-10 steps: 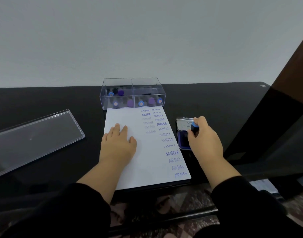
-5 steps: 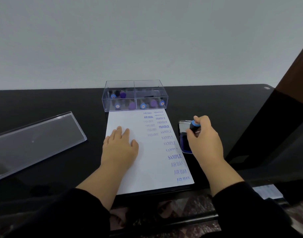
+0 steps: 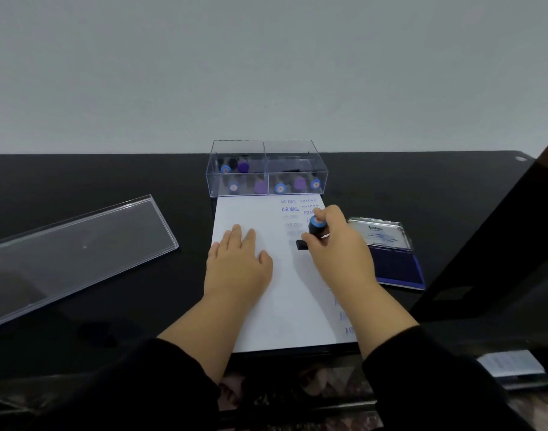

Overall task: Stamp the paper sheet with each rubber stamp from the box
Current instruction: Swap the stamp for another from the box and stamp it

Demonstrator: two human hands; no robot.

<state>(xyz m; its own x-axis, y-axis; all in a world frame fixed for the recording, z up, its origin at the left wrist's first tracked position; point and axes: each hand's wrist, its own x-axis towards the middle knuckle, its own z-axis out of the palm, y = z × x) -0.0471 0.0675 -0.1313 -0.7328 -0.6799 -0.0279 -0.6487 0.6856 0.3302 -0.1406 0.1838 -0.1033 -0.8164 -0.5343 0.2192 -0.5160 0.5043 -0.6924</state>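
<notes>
**Stamp poised over the sheet**

Nearest, the left hand (image 3: 238, 262) lies flat with straight fingers on the paper sheet (image 3: 285, 306), pinning it (thin paper would likely slide on the glossy table (image 3: 111, 306)). Just right, the right hand (image 3: 335, 253) curls around a light, rigid rubber stamp (image 3: 317, 227), best held by its knob. The ink pad (image 3: 397, 262) crowds the right edge; the box (image 3: 268, 169) stands at the far edge, leaving blank paper on the left.

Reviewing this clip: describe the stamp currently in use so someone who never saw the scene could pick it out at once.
Find the white paper on the black table, just in front of the clear box. Over its right half, the right hand grips a stamp. Unlike the stamps lying in the box, this blue-capped one is out and held above the sheet.
</notes>
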